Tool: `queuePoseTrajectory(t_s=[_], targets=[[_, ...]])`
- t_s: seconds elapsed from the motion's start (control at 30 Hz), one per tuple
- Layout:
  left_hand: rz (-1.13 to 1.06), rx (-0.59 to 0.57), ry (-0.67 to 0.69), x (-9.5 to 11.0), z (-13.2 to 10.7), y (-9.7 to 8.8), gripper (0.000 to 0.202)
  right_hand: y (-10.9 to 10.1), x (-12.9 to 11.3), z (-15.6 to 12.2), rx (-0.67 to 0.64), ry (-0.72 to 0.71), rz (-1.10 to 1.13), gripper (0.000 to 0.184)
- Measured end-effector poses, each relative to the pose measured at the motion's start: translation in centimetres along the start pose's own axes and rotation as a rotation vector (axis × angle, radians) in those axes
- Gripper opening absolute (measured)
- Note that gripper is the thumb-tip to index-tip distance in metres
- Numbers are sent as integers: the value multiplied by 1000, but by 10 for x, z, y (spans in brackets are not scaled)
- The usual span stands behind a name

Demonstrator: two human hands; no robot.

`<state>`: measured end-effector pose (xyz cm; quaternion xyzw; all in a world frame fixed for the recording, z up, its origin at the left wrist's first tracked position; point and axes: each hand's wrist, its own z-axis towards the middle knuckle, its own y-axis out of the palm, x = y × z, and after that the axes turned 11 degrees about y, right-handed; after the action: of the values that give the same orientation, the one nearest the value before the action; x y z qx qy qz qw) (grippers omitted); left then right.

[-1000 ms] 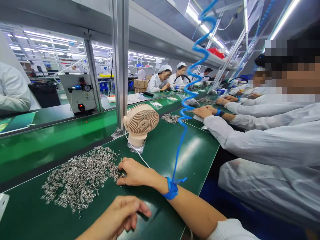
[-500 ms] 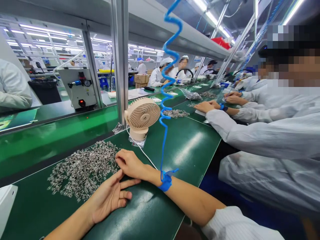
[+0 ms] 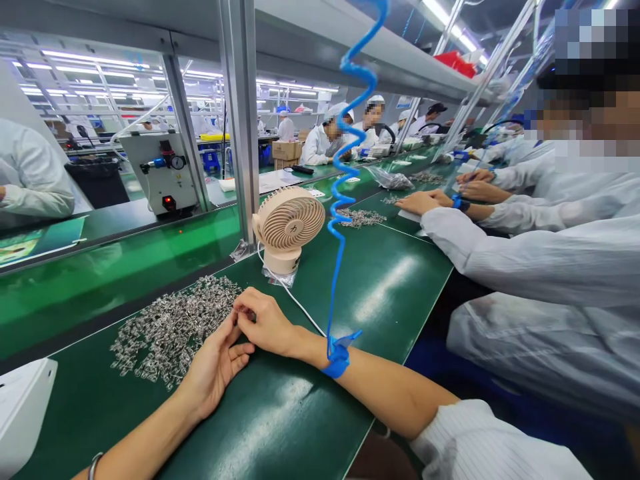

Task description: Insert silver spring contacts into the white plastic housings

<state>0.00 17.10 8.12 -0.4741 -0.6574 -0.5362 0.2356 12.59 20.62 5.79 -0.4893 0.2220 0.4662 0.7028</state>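
A spread heap of small shiny metal clip-like parts (image 3: 173, 327) lies on the green work mat. At its right edge my right hand (image 3: 267, 323) is bent over, with thumb and fingers pinched together. My left hand (image 3: 217, 370) comes up from below, palm turned inward, its thumb and forefinger meeting the right fingertips and its other fingers curled. Whatever sits between the fingertips is too small and hidden to make out. A blue wrist strap (image 3: 338, 357) with a coiled blue cord (image 3: 345, 180) is round my right wrist.
A beige fan (image 3: 291, 227) stands behind my hands, its white cable running toward my right wrist. At the left edge is a white box-shaped object (image 3: 25, 413). A metal post (image 3: 239, 127) rises behind the heap. To my right sits a co-worker, a white sleeve (image 3: 505, 260) over the bench.
My left fingers have curled in from a looser spread, and the left fingertips have risen to meet the right ones. The whole view has shifted slightly.
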Motion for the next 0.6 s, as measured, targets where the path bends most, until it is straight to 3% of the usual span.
queuePoseTrajectory(t_s=[0.1,0.3,0.6], targets=[[14,46,34,-3,0,0,13,-1,-4,-1,-16,-25,19,18],[38,71,64,-5,1,-1,19,-3,-10,-3,-62,-53,0,14],[39,84,78,-5,2,-2,16,-3,-12,-3,-130,-5,-97,22]])
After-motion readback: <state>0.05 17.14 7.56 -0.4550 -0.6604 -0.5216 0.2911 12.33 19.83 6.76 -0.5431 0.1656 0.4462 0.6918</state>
